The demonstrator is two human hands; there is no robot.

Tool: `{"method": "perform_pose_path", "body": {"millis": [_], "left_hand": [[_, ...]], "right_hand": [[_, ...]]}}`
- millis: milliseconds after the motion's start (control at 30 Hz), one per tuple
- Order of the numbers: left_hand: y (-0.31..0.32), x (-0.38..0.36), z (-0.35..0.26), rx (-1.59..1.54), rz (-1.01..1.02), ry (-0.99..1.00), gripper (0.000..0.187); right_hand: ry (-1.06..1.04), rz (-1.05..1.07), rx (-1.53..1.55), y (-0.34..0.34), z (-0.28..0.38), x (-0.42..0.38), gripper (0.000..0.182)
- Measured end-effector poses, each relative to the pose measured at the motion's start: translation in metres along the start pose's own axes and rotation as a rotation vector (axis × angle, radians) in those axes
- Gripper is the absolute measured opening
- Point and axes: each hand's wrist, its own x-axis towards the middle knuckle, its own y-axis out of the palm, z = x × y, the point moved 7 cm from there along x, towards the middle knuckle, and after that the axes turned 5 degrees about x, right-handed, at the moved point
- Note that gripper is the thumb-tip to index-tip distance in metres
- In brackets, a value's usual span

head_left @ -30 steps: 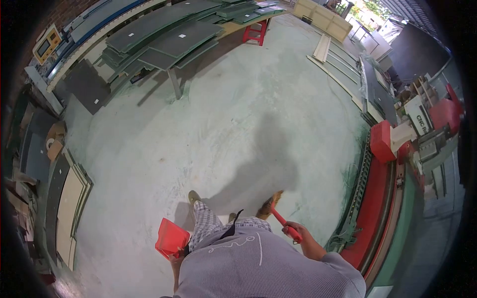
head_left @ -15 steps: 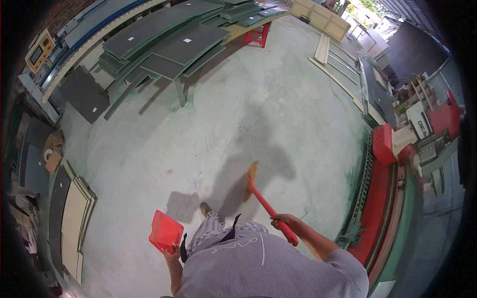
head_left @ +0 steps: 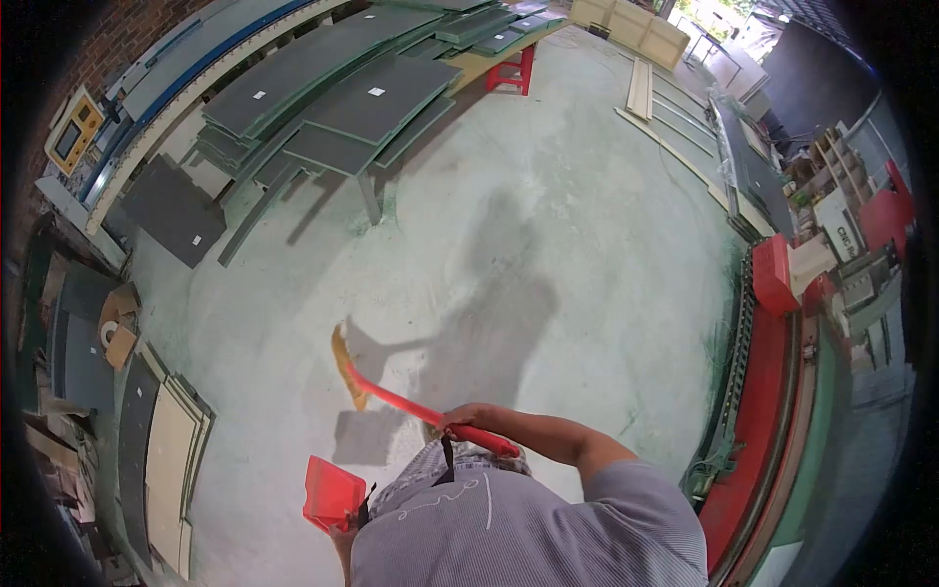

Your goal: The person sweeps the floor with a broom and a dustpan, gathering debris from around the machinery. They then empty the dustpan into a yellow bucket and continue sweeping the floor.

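Note:
A red-handled brush [head_left: 399,399] with yellowish bristles is in my right hand [head_left: 462,420], whose fingers wrap round the handle in front of my waist. Its bristle head is out to the left, beyond the dustpan; whether the bristles touch the floor I cannot tell. Low at the left, my left hand [head_left: 342,537] is closed at the near end of a red dustpan [head_left: 333,492], which hangs beside my body with its wide end facing away. Shadows of my body, the brush and the dustpan lie on the pale floor [head_left: 606,323].
Dark boards [head_left: 362,98] lie stacked on a table at the upper left. More boards [head_left: 166,455] lean at the lower left, near a cardboard box [head_left: 119,328]. A long red machine [head_left: 751,430] runs along the right. Wooden crates [head_left: 631,32] stand at the back.
My right hand has swung the brush to the left, its head passing from front centre to the left side. The dustpan appears slightly lower and further right, and the view has shifted slightly.

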Motion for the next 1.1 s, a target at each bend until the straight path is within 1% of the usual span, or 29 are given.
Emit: {"method": "perform_pose_path", "body": {"millis": [33, 67, 100, 133, 200, 233, 267, 333, 400, 433, 500, 533, 600, 700, 733, 800, 833, 867, 933, 967, 1000, 1067, 1100], "left_hand": [[-0.003, 0.0, -0.002, -0.009, -0.011, -0.006, 0.035], [-0.007, 0.001, -0.004, -0.013, -0.02, -0.004, 0.035], [-0.008, 0.003, -0.006, -0.015, -0.025, -0.007, 0.035], [-0.009, 0.004, -0.007, -0.02, -0.025, -0.011, 0.035], [-0.005, 0.006, -0.01, -0.018, -0.02, -0.008, 0.034], [-0.004, 0.007, -0.011, -0.016, -0.015, -0.008, 0.034], [0.003, 0.01, -0.011, -0.017, -0.008, -0.011, 0.034], [0.011, 0.013, -0.012, -0.006, 0.006, -0.018, 0.034], [0.018, 0.016, -0.013, 0.006, 0.014, -0.02, 0.034], [0.021, 0.016, -0.012, 0.014, 0.019, -0.022, 0.034], [0.022, 0.017, -0.012, 0.014, 0.021, -0.024, 0.034], [0.022, 0.017, -0.013, 0.015, 0.025, -0.028, 0.034], [0.021, 0.02, -0.015, 0.02, 0.027, -0.025, 0.034], [0.029, 0.022, -0.02, 0.023, 0.052, -0.021, 0.033], [0.033, 0.023, -0.023, 0.028, 0.066, -0.015, 0.033], [0.048, 0.025, -0.027, 0.039, 0.092, -0.011, 0.033], [0.058, 0.025, -0.03, 0.046, 0.107, -0.008, 0.033], [0.066, 0.025, -0.032, 0.052, 0.12, 0.001, 0.033], [0.079, 0.021, -0.036, 0.069, 0.141, 0.014, 0.033], [0.086, 0.019, -0.038, 0.074, 0.15, 0.019, 0.033], [0.092, 0.017, -0.04, 0.076, 0.16, 0.027, 0.033], [0.102, 0.01, -0.042, 0.087, 0.171, 0.039, 0.032], [0.105, 0.007, -0.046, 0.113, 0.155, 0.085, 0.031]], "right_hand": [[0.005, -0.005, -0.045, -0.032, -0.014, 0.036, 0.017], [0.01, -0.011, -0.09, -0.027, -0.01, 0.04, 0.018], [0.024, -0.03, 0.017, -0.025, -0.008, 0.039, 0.021], [0.027, -0.029, 0.018, -0.032, -0.015, 0.048, 0.021], [0.003, -0.072, -0.172, -0.059, -0.032, 0.073, 0.023], [0.005, -0.071, -0.172, -0.049, -0.028, 0.06, 0.023], [0.043, -0.247, -0.352, -0.047, -0.024, 0.031, 0.017], [-0.048, -0.368, -0.446, -0.059, -0.027, -0.02, 0.016], [-0.12, -0.381, -0.064, -0.073, -0.058, -0.056, 0.018], [-0.061, -0.446, 0.232, -0.075, -0.075, -0.073, 0.019], [-0.304, -0.492, 0.353, -0.057, -0.068, -0.12, 0.018], [-0.307, -0.496, 0.354, -0.063, -0.076, -0.129, 0.018], [-0.461, -0.57, 0.569, -0.087, -0.102, -0.147, 0.015], [-0.442, -0.581, 0.663, -0.159, -0.161, -0.151, 0.015], [-0.466, -0.627, 0.716, -0.175, -0.175, -0.158, 0.016], [-0.39, -0.659, 0.925, -0.143, -0.163, -0.193, 0.015], [-0.504, -0.757, 0.822, -0.166, -0.178, -0.202, 0.017], [-0.506, -0.757, 0.823, -0.149, -0.171, -0.214, 0.017], [-0.683, -0.778, 0.864, -0.116, -0.15, -0.251, 0.021], [-0.642, -0.833, 0.943, -0.13, -0.161, -0.254, 0.021], [-0.635, -0.834, 0.89, -0.137, -0.167, -0.26, 0.022], [-0.641, -0.906, 0.873, -0.142, -0.171, -0.271, 0.022], [-0.644, -0.905, 0.871, -0.14, -0.173, -0.274, 0.022]]}}
